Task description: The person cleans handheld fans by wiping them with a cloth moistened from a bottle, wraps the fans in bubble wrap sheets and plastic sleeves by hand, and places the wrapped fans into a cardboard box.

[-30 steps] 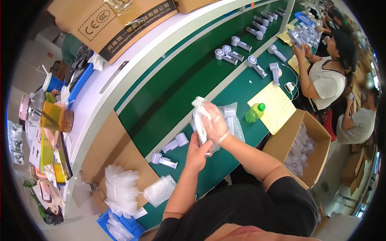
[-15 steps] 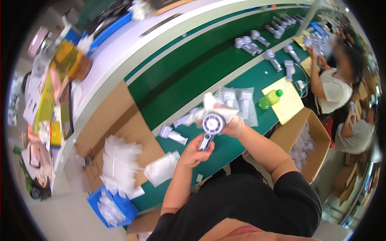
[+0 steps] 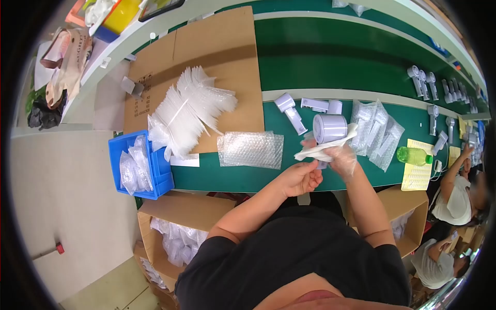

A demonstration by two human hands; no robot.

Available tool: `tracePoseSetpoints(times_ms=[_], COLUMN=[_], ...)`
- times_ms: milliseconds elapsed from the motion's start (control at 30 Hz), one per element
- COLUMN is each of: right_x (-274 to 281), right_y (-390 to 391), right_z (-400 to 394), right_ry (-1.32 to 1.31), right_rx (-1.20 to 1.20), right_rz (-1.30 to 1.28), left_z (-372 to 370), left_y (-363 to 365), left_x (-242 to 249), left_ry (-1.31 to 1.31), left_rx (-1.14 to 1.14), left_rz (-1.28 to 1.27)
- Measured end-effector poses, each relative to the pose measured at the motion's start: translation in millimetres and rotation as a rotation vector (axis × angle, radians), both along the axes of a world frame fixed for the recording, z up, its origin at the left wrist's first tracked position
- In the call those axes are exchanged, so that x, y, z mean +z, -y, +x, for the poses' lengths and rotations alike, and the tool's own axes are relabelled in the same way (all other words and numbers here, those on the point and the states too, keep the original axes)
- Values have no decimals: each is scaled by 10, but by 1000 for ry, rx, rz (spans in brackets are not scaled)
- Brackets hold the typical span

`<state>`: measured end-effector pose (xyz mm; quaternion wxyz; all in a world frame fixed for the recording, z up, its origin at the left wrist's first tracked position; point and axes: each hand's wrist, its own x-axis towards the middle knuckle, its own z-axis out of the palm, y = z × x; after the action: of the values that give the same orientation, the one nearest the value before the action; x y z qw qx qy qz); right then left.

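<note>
The right hand [image 3: 342, 158], in a thin clear glove, grips a white cloth [image 3: 324, 149] pressed against the fan [image 3: 329, 128]. The left hand [image 3: 302, 177] pinches the fan's handle from below, just left of the right hand. The fan stands above both hands, head up, held off the counter [image 3: 243, 178]. Wiping looks under way, and bagging looks not yet done: the bubble bags [image 3: 250, 149] lie flat left of the fan. Two more fans [image 3: 289, 109] lie just beyond it, with more bags [image 3: 377, 132] to its right.
</note>
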<state>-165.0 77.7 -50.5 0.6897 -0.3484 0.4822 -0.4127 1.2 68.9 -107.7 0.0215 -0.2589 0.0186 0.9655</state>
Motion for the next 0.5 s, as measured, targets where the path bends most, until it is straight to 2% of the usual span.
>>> tracePoseSetpoints(times_ms=[67,133,167,200,267,333,367,500], right_x=[-73,-207,-289,-361,-510,-614,-647,-693], right_y=[-9,-57,-84,-105,-134,-152,-156,-208], right_z=[114,278,340,370,392,361,331,152], right_ry=[-19,-11,-6,-7,-16,-37,-45,-76], right_rx=[44,32,12,-2,-33,-36,-34,-29], right_rz=[33,96,130,160,224,266,278,312], left_z=[91,192,320,388,475,450,449,476], left_y=[53,153,271,321,376,433,431,545], left_x=[512,540,586,580,551,570,534,274], left_ry=[128,81,180,179,666,1006,1082,1156], left_rx=[144,189,1,6,-255,-67,17,-111], left_rz=[-126,-238,-372,-367,-1764,-1941,-2110,-2073])
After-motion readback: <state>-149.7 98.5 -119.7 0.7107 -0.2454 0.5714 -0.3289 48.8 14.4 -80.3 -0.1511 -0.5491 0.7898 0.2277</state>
